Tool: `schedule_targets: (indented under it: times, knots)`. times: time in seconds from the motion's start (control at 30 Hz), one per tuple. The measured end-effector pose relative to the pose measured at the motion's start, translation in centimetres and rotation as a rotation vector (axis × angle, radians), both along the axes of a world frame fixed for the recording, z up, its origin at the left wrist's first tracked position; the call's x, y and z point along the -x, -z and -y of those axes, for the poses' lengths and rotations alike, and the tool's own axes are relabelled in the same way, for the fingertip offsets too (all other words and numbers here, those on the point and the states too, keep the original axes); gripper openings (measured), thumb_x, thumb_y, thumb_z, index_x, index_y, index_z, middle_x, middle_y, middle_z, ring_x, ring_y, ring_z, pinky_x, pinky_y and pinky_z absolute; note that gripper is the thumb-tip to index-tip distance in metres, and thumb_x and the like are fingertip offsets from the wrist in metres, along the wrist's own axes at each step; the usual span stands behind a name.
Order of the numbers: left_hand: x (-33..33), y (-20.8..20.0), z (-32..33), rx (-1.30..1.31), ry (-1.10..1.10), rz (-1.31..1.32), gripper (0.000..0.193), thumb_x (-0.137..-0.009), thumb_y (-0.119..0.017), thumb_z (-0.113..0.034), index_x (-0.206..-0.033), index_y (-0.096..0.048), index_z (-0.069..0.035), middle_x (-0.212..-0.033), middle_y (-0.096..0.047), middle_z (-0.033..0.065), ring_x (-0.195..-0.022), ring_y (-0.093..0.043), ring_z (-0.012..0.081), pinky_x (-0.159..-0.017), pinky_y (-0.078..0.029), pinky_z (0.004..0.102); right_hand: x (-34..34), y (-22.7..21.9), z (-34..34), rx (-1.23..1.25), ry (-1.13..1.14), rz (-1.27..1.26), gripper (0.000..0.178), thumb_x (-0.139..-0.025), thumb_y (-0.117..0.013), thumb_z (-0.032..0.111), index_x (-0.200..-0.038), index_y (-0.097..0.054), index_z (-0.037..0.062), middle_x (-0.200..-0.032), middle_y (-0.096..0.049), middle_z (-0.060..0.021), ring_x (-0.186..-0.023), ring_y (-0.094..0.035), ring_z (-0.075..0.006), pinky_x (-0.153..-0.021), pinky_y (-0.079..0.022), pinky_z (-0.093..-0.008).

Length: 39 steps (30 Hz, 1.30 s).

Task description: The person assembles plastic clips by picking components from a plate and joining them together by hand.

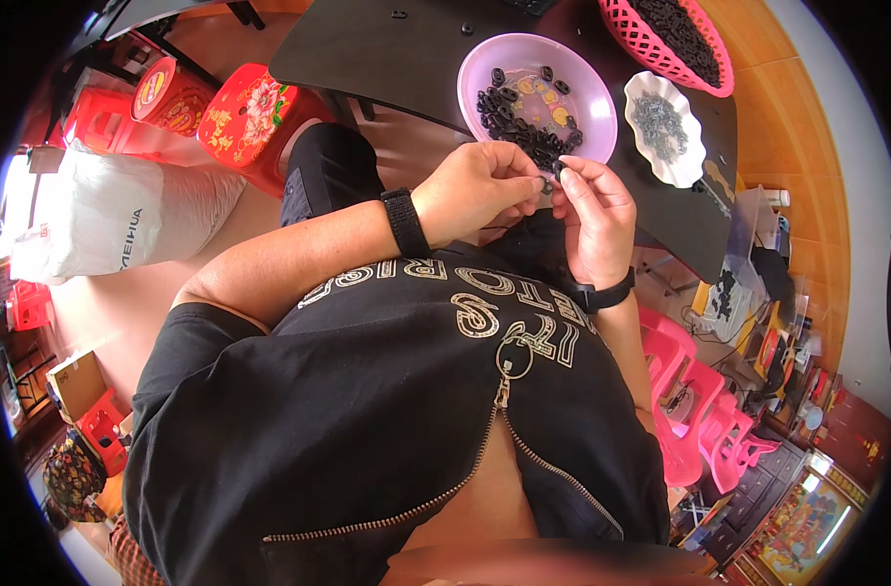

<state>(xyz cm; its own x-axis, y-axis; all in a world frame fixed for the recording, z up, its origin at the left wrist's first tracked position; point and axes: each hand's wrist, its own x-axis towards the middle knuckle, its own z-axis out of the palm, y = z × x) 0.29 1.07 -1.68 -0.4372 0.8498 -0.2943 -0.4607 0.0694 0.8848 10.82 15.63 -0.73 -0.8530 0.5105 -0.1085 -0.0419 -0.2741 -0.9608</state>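
Observation:
Over the near rim of a lilac plastic basin [472,68], my two hands meet with fingertips almost touching. My right hand [601,210] pinches a small black oval piece [559,168] between thumb and finger. The fingers of my left hand [479,190] are closed in a pinch at a tiny greyish piece [546,185], too small to name. Many small black ring-like pieces [514,122] lie in the basin, mostly in its near left half. Right of it, a white scalloped dish [687,161] holds a heap of tiny grey, shiny bits [658,125].
A pink lattice basket [633,44] full of black pieces stands at the far right of the dark table [367,54]. Red stools [250,112] and a big white sack [103,215] are on the left. Pink plastic chairs [665,391] stand to the right.

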Motion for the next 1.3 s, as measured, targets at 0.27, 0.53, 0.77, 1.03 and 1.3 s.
schedule_targets:
  times: [0.27, 0.53, 0.77, 1.03, 1.3]
  knots:
    - [0.1, 0.0, 0.2, 0.001, 0.010, 0.011, 0.017, -0.093, -0.062, -0.014, -0.102, -0.060, 0.000, -0.086, -0.066, 0.0045, -0.078, -0.062, 0.0082, -0.073, -0.052, 0.0212, -0.1, 0.2, 0.1, -0.125, -0.013, 0.029, 0.016, -0.089, -0.064, 0.004, -0.104, -0.068, 0.0007, -0.082, -0.066, -0.0006, -0.068, -0.057, -0.0048, -0.061, -0.045, -0.0184]
    - [0.0, -0.4, 0.3, 0.034, 0.005, 0.009, 0.018, -0.092, -0.062, -0.013, -0.103, -0.060, 0.002, -0.086, -0.066, 0.0058, -0.079, -0.063, 0.0098, -0.074, -0.052, 0.0220, -0.2, -0.2, 0.6, -0.242, 0.008, 0.049, 0.016, -0.089, -0.064, 0.005, -0.104, -0.069, 0.0012, -0.077, -0.064, 0.0020, -0.066, -0.055, -0.0032, -0.059, -0.044, -0.0174]
    - [-0.1, -0.6, 0.4, 0.035, -0.016, -0.019, 0.018, -0.092, -0.061, -0.013, -0.102, -0.060, 0.002, -0.085, -0.066, 0.0060, -0.078, -0.063, 0.0104, -0.073, -0.052, 0.0220, -0.3, 0.1, 0.8, -0.280, -0.011, 0.031, 0.015, -0.089, -0.064, 0.003, -0.103, -0.069, 0.0015, -0.073, -0.061, 0.0036, -0.063, -0.050, -0.0022, -0.057, -0.040, -0.0170]
    - [-0.2, -0.5, 0.3, 0.024, -0.073, 0.081, 0.013, -0.092, -0.061, -0.011, -0.099, -0.061, 0.000, -0.086, -0.064, 0.0042, -0.076, -0.060, 0.0084, -0.072, -0.051, 0.0207, -0.5, 0.0, 1.2, -0.613, -0.048, -0.026, 0.025, -0.086, -0.064, -0.002, -0.110, -0.066, 0.0011, -0.083, -0.060, 0.0011, -0.069, -0.055, -0.0052, -0.061, -0.044, -0.0188]
    - [-0.2, -0.9, 0.4, 0.088, -0.109, 0.119, 0.013, -0.091, -0.062, -0.013, -0.098, -0.063, -0.002, -0.088, -0.063, 0.0013, -0.075, -0.058, 0.0056, -0.070, -0.051, 0.0193, -0.2, 0.8, 1.2, -0.998, -0.001, -0.062, 0.037, -0.074, -0.071, -0.004, -0.110, -0.064, 0.0023, -0.083, -0.060, -0.0078, -0.066, -0.061, -0.0149, -0.062, -0.049, -0.0259]
